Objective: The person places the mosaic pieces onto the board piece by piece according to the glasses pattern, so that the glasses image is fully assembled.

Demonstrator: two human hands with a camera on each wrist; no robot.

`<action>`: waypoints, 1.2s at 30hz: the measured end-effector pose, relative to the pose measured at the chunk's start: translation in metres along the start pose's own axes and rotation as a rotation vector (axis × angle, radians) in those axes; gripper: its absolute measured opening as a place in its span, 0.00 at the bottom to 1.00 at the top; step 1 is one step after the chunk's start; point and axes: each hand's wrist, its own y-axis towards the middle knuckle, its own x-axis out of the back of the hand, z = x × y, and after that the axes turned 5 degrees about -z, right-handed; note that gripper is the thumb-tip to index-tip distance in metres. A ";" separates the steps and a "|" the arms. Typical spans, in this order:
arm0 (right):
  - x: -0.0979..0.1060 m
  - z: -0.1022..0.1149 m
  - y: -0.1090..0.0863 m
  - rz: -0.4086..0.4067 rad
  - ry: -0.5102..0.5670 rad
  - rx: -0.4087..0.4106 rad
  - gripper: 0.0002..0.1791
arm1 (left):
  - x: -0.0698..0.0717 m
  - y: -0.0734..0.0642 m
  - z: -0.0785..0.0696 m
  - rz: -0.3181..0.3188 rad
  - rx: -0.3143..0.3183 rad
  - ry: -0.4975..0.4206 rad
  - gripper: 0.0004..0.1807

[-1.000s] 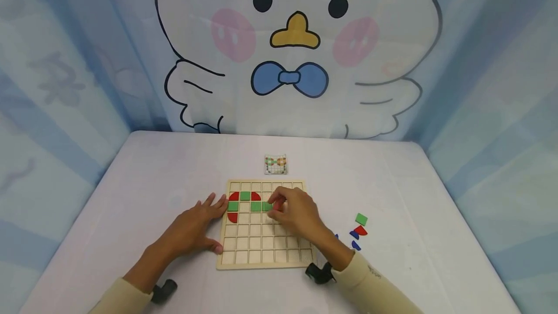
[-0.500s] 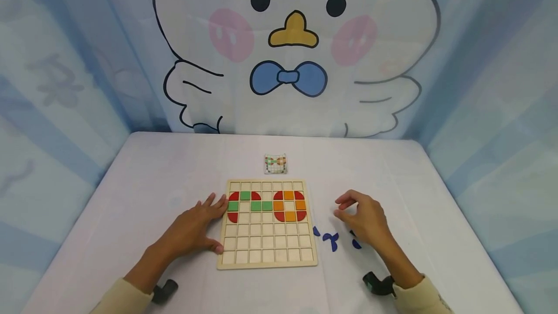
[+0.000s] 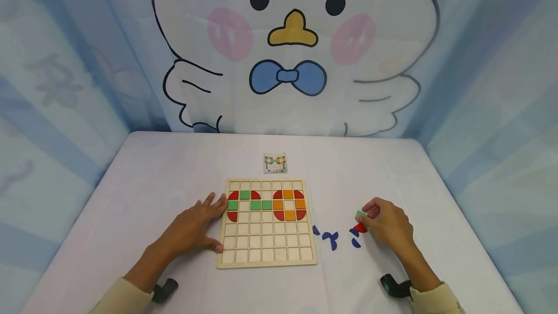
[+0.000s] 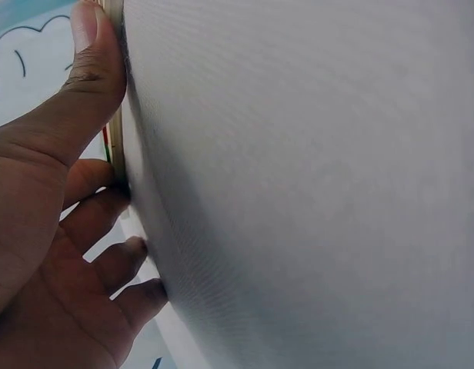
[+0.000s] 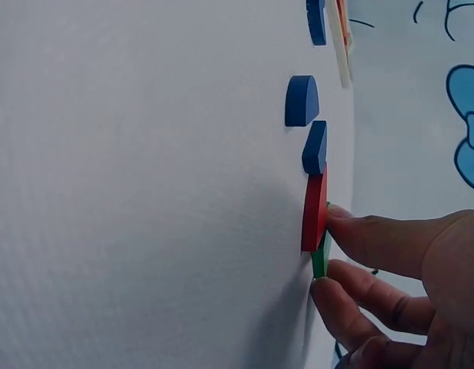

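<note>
A wooden grid board point(image 3: 261, 243) lies on the table, with red quarter-round, green square and orange square tiles in its upper rows. My left hand point(image 3: 192, 229) rests along the board's left edge, fingers spread and thumb touching the rim; in the left wrist view the thumb point(image 4: 91, 65) lies against that edge. To the right of the board, my right hand point(image 3: 390, 224) pinches a green square tile point(image 5: 320, 261) between thumb and fingertips. A red quarter-round tile point(image 5: 314, 211) lies right beside it, partly covering the green one in the right wrist view.
Several blue tiles point(image 3: 333, 242) lie between the board and the right hand, two of them near the red tile. A small pattern card point(image 3: 275, 163) lies behind the board. A printed curtain point(image 3: 296, 110) hangs beyond the table's back edge.
The right hand has left a red tile on the board and moved right to the loose tiles, where it takes hold of the green square tile. The left hand stays in place.
</note>
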 end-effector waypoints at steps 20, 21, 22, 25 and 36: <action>-0.025 0.059 0.001 -0.036 0.158 0.112 0.07 | -0.002 0.002 0.001 0.006 0.018 0.006 0.68; -0.028 0.065 0.000 -0.030 0.170 0.124 0.07 | -0.002 0.002 0.001 0.007 0.019 0.007 0.68; -0.030 0.070 -0.001 -0.024 0.186 0.138 0.07 | -0.002 0.001 0.001 0.006 0.021 0.007 0.68; -0.038 0.088 -0.003 -0.008 0.229 0.174 0.07 | -0.002 0.001 0.000 0.005 0.027 0.003 0.68; -0.071 0.148 -0.019 0.113 0.347 0.301 0.07 | -0.002 0.001 0.002 0.002 0.013 0.004 0.68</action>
